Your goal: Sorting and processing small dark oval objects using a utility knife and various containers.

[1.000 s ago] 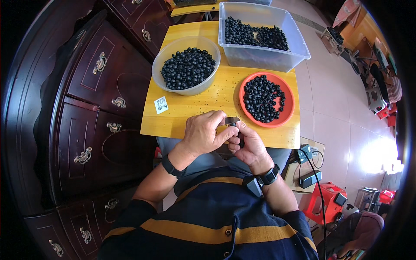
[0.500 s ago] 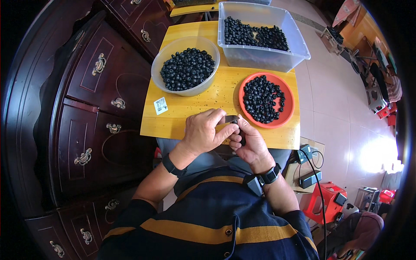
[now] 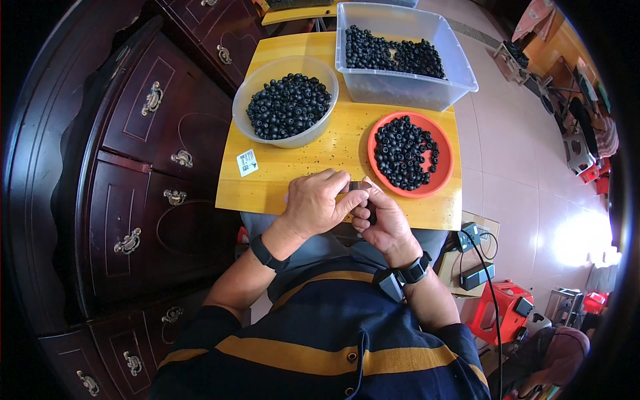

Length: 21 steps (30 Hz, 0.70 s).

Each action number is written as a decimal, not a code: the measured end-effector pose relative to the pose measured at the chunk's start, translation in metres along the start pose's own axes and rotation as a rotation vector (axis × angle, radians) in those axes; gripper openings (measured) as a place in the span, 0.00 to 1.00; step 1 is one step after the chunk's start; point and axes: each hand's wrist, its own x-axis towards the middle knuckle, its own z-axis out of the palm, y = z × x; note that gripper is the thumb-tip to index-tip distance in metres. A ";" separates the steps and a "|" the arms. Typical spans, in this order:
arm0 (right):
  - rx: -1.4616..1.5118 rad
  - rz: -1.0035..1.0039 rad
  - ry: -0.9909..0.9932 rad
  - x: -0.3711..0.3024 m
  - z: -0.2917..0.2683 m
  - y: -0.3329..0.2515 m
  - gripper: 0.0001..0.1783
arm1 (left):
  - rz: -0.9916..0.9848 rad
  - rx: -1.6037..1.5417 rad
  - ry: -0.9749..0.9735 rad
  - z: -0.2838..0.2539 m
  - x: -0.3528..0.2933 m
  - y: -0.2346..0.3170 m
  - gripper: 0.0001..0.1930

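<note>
Over the near edge of the yellow table (image 3: 267,193), both my hands are close together. My right hand (image 3: 388,225) is closed round the dark handle of a small knife (image 3: 361,186), its short blade pointing toward my left hand. The fingers of my left hand (image 3: 313,205) are pinched at the blade; whatever lies between them is hidden. Just beyond my right hand sits a red plate (image 3: 443,176) of small black ring-shaped pieces (image 3: 399,150). More of these pieces fill a round clear tub (image 3: 243,79) at the left.
A large clear bin (image 3: 407,93) with more black pieces stands at the back right. A white label (image 3: 247,163) and dark crumbs lie on the tabletop. Dark wooden drawers (image 3: 140,173) line the left. To the right are a black cable (image 3: 497,313) and a red stool (image 3: 501,310).
The knife blade has tilted slightly between my hands, and its face now catches more light. My left fingers have shifted a little to the right. The containers stay in place.
</note>
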 end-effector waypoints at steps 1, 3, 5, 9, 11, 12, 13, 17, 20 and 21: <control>0.000 -0.002 0.011 0.000 0.000 0.001 0.06 | -0.008 0.002 0.000 0.000 0.000 0.000 0.21; 0.000 -0.005 0.022 0.000 0.000 0.001 0.06 | -0.022 -0.027 -0.020 -0.003 0.000 0.000 0.19; 0.003 0.020 -0.004 -0.001 0.001 0.000 0.06 | -0.037 -0.057 -0.040 -0.006 0.002 0.003 0.17; 0.003 0.029 0.032 0.002 -0.004 0.000 0.07 | -0.072 -0.207 -0.064 -0.004 0.002 0.004 0.10; -0.010 0.047 0.041 0.004 -0.006 0.003 0.08 | -0.080 -0.258 -0.079 -0.003 0.000 0.001 0.10; -0.011 0.048 0.039 0.004 -0.006 0.004 0.08 | -0.076 -0.276 -0.089 -0.002 0.000 -0.001 0.10; -0.018 0.054 0.052 0.003 -0.007 0.005 0.10 | -0.072 -0.293 -0.100 -0.003 0.000 -0.002 0.09; -0.011 0.063 -0.021 0.004 -0.010 0.002 0.17 | -0.155 -0.182 0.004 -0.025 0.014 -0.015 0.09; 0.057 0.050 -0.043 0.004 -0.015 0.001 0.23 | -0.254 0.002 0.305 -0.050 0.030 -0.029 0.13; 0.057 0.052 -0.046 0.005 -0.014 0.001 0.23 | -0.235 0.006 0.372 -0.055 0.032 -0.035 0.13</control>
